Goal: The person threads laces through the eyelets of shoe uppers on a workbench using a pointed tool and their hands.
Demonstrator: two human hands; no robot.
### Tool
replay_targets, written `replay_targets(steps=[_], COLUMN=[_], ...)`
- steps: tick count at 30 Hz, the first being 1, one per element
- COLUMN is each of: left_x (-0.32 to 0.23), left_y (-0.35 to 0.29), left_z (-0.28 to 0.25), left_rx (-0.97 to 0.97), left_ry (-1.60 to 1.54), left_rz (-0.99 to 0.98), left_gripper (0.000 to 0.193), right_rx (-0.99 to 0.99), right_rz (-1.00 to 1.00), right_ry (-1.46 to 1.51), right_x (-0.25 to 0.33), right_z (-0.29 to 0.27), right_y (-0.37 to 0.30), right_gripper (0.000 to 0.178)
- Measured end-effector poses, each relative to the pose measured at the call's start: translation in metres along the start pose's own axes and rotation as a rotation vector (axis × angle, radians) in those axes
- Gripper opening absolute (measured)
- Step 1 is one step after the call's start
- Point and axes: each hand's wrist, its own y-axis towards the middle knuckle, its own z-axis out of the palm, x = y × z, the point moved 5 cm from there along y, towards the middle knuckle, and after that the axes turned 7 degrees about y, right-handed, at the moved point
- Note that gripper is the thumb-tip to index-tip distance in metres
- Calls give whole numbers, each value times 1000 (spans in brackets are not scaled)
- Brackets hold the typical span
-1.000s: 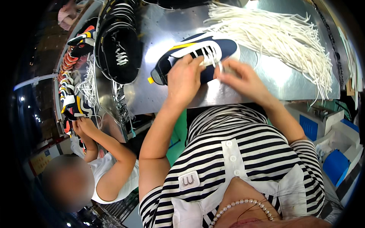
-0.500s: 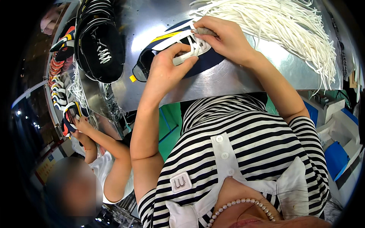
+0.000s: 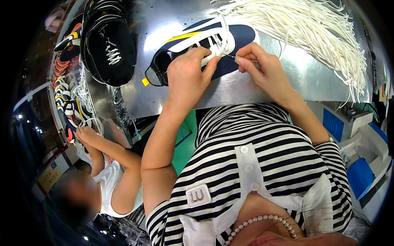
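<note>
A navy shoe upper [image 3: 242, 35] with white trim, a yellow stripe and a yellow heel tab lies on the metal table, toe to the right. My left hand [image 3: 191, 71] pinches its eyelet edge between thumb and forefinger. A white shoelace [image 3: 224, 30] crosses the eyelet rows and loops up over the toe side. To the right of the eyelets, the fingertips of my right hand [image 3: 262, 67] close on a thin metal tool [image 3: 230, 56]. Its tip reaches the lace by the near eyelet row; the handle is hidden in my palm.
Many loose white laces [image 3: 303, 37] lie heaped at the table's far right. Stacked black shoe uppers [image 3: 108, 53] stand at the left. Beyond them, a co-worker's hand [image 3: 86, 133] works at a row of colourful uppers [image 3: 61, 94]. The metal table [image 3: 156, 100] ends just before my body.
My right hand has moved down and right, off the far eyelet row to beside the near one, with the tool. The lace now loops above the toe. My left hand has shifted slightly right.
</note>
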Motion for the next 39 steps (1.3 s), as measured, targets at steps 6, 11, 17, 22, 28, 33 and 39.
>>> replay_targets(steps=[6, 11, 17, 22, 28, 33, 39], left_x=[4, 11, -32, -48, -56, -65, -50], left_y=[2, -19, -113, -172, -204, -210, -219], left_z=[0, -41, -89, -134, -148, -150, -150], left_rx=[30, -2, -95, -79, -127, -272, -359], left_ry=[-51, -106, -204, -61, -28, 27, 65], left_rz=[-25, 41, 91, -46, 70, 186, 219], left_gripper=[19, 17, 18, 18, 18, 15, 14], right_rx=[41, 104, 24, 371, 163, 452, 594], right_rz=[-13, 115, 197, 156, -43, -282, -182], right_ry=[-81, 0, 151, -250, -123, -583, -668], right_x=[0, 13, 73, 75, 141, 174, 161], right_z=[3, 39, 93, 76, 45, 136, 151], right_y=[4, 4, -87, -122, -121, -131, -114], right_gripper=[14, 15, 13, 19, 22, 21, 12])
